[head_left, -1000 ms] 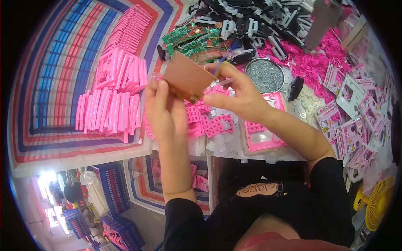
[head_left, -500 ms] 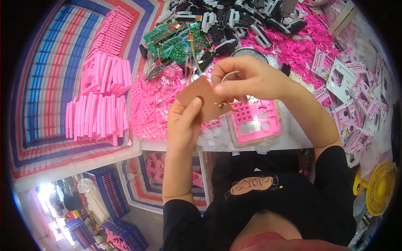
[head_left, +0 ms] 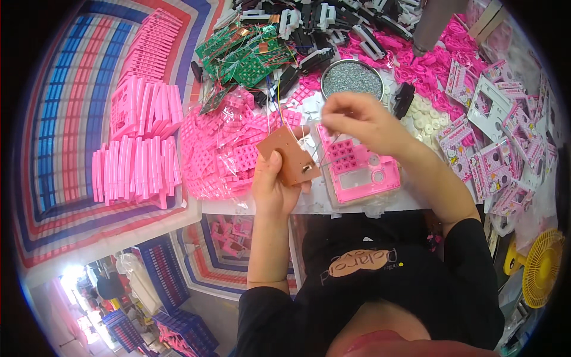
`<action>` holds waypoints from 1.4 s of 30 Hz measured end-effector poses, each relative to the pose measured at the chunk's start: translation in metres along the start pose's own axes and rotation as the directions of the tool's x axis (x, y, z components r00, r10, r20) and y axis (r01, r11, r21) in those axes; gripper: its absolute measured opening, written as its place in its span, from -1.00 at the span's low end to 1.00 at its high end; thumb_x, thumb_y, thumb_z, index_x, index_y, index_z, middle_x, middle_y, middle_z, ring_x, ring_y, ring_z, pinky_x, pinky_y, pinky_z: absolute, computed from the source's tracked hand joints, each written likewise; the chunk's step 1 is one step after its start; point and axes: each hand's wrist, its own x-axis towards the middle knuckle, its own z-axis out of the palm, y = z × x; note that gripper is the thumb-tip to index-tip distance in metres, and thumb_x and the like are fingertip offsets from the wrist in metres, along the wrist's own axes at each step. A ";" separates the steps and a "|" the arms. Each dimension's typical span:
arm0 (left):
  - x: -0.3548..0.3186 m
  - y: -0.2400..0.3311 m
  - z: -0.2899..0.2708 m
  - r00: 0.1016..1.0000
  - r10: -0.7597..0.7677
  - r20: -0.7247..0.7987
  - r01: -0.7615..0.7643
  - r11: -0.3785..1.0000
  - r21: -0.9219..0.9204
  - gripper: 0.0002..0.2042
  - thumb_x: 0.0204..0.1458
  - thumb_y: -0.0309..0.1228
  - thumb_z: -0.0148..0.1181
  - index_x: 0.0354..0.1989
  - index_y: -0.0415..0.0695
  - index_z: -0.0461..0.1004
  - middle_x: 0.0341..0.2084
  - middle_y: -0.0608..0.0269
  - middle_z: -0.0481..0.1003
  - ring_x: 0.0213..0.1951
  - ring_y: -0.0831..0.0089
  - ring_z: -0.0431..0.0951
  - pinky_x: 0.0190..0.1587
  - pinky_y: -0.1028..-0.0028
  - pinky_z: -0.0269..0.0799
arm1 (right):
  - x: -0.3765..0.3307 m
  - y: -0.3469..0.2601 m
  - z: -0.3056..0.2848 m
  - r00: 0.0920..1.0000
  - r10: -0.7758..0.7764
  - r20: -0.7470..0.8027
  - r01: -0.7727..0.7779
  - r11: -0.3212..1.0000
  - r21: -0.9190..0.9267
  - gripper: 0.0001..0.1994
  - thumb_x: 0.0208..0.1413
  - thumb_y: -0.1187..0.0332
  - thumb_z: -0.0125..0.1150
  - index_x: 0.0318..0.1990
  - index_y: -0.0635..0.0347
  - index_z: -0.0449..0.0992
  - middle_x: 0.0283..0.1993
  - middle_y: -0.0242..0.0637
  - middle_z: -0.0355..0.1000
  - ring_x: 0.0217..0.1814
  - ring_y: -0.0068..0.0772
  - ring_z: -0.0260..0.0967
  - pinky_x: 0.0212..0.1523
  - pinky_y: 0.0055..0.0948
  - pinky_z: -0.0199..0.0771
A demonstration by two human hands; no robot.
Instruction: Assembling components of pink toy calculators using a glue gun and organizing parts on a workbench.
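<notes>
Fingers (head_left: 270, 169) around flat brown board (head_left: 289, 156)

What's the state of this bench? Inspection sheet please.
Surface: table crowded, little bare.
Job's things: brown board held over the table edge; pink case lies flat just right of it.
Clutter: pink parts bag, pink stacks, green boards, black parts, screw dish, printed cards.
Hands: left hand grips the board from below; right hand pinches something small above it, too fine to tell.
Cables: thin wires run from the board up toward the green boards.
Surroundings: striped mat, yellow fan, crates below.
</notes>
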 end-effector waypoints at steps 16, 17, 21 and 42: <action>-0.025 -0.016 0.024 0.967 -0.134 0.217 0.052 0.936 0.347 -0.55 0.36 -0.15 0.03 0.10 -0.39 0.40 -0.31 -0.06 0.61 -0.41 0.29 0.66 -0.45 0.45 0.57 | -0.059 -0.023 0.004 0.994 0.069 0.081 -0.087 0.965 0.249 -0.81 0.27 0.44 0.26 -0.07 0.38 0.64 -0.31 -0.43 0.56 -0.24 -0.66 0.46 -0.19 -0.58 0.49; -0.028 -0.017 0.025 0.975 -0.137 0.177 0.061 0.924 0.377 -0.55 0.36 -0.15 0.03 0.10 -0.39 0.40 -0.31 -0.06 0.61 -0.41 0.29 0.66 -0.45 0.45 0.58 | -0.065 -0.023 0.008 0.996 0.087 -0.011 -0.081 0.965 0.249 -0.82 0.27 0.44 0.26 -0.08 0.37 0.64 -0.34 -0.42 0.55 -0.28 -0.67 0.45 -0.24 -0.60 0.47; -0.037 -0.026 0.020 0.990 -0.063 0.123 0.025 0.956 0.292 -0.55 0.37 -0.16 0.00 0.08 -0.41 0.40 -0.29 -0.08 0.61 -0.38 0.27 0.67 -0.41 0.45 0.57 | -0.099 -0.011 0.019 0.948 0.197 -0.249 -0.119 0.948 0.296 -0.84 0.27 0.43 0.26 -0.12 0.35 0.65 -0.44 -0.39 0.54 -0.47 -0.71 0.38 -0.44 -0.66 0.35; -0.087 -0.053 0.003 0.791 -0.582 0.188 0.444 0.758 0.477 -0.51 0.35 -0.54 -0.07 0.44 -0.19 0.07 0.11 -0.05 0.46 -0.04 0.36 0.58 0.03 0.41 0.51 | -0.092 0.004 -0.008 0.951 0.252 0.177 -0.196 0.938 -0.284 -0.61 0.20 0.36 0.27 0.18 0.24 0.54 -0.10 -0.07 0.62 -0.11 -0.40 0.58 -0.05 -0.35 0.53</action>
